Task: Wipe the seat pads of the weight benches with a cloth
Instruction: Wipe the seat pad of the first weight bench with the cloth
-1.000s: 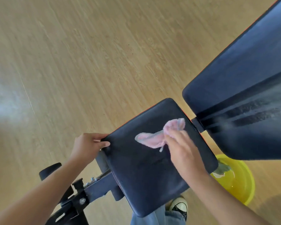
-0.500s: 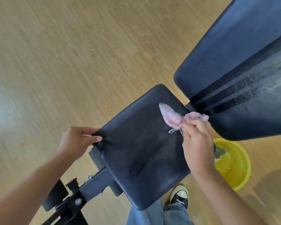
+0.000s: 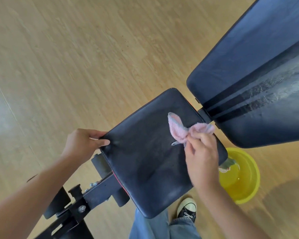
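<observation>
The right hand (image 3: 202, 157) pinches the bunched pink cloth (image 3: 179, 128) just beyond its fingertips on the seat pad (image 3: 145, 166), most of which lies from them toward the left hand (image 3: 83, 144), whose fingers are curled over the pad's far corner.

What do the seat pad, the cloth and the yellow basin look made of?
Seat pad: probably vinyl or faux leather, smooth with a dull sheen. Cloth: fluffy pink terry or microfibre, stitched hem. Basin: likely plastic, glossy and translucent yellow.

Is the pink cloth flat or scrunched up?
Scrunched up. The fluffy pink cloth is bunched where the right hand pinches it, both ends flaring like a bow on the dark seat pad.
</observation>
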`<state>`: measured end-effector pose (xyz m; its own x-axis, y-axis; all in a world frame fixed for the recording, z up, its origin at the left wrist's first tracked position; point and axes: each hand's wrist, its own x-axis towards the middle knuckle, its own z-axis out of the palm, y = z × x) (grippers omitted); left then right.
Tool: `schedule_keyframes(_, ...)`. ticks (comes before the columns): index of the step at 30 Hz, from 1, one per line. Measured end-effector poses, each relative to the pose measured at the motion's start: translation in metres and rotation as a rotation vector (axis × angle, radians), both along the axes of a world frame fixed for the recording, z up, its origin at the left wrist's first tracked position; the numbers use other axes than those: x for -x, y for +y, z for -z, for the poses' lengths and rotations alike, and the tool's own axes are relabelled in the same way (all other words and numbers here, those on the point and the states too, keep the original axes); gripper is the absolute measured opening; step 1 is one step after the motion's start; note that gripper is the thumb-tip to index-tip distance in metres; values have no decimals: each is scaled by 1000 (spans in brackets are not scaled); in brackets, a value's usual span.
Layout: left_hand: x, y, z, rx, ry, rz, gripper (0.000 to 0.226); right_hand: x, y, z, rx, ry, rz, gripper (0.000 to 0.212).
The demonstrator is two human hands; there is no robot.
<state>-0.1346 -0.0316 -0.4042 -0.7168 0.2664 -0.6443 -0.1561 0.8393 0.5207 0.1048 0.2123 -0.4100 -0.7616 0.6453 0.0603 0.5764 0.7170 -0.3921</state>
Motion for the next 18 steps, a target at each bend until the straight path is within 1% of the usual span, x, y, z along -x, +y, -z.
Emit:
schedule_keyframes(1,-1,0,0,1,4,1,27,1,-30,-1,-37,-120,-105,19)
schedule_keyframes(2,-1,0,0,3,6,4,26,-3,-62,-4,-32,-193,-293,24)
schedule_keyframes(3,-1,0,1,7,8,5,25,-11,-92,-5,18,-205,-492,26)
schedule_keyframes(4,-1,-1,1,8,13,7,25,-20,-114,-6,101,-213,-617,26)
schedule_keyframes(5,-1,-2,2,7,16,9,25,-28,-121,-7,150,-207,-708,24)
schedule_keyframes(6,-2,-3,2,2,20,12,26,-33,-110,-4,141,-105,-737,22)
schedule_keyframes(7,-2,-4,2,-6,21,11,27,-36,-89,-2,135,-1,-637,20)
schedule_keyframes(8,-3,-3,2,-15,19,5,28,-36,-61,-3,161,52,-461,19)
schedule_keyframes(9,-4,-4,3,-20,14,-6,28,-34,-29,-9,132,72,-253,19)
schedule_keyframes(10,-5,-4,4,-22,11,-15,28,-32,-4,-14,86,38,-56,20)
schedule_keyframes(11,-5,-5,5,-18,13,-21,27,-31,7,-14,46,15,73,18)
schedule_keyframes(12,-5,-6,5,-12,18,-20,27,-27,-2,-14,60,-1,161,15)
schedule_keyframes(13,-6,-6,4,-4,22,-16,26,-27,-27,-11,74,-12,145,14)
schedule_keyframes(14,-6,-5,3,-1,26,-9,27,-31,-60,-9,97,-20,53,15)
schedule_keyframes(16,-5,-4,3,3,33,-3,27,-43,-114,-14,148,-14,-319,19)
schedule_keyframes(17,-5,-3,3,9,36,-1,27,-50,-120,-18,163,-60,-485,19)
schedule_keyframes(18,-5,-3,3,16,36,-2,27,-54,-108,-17,196,-75,-574,16)
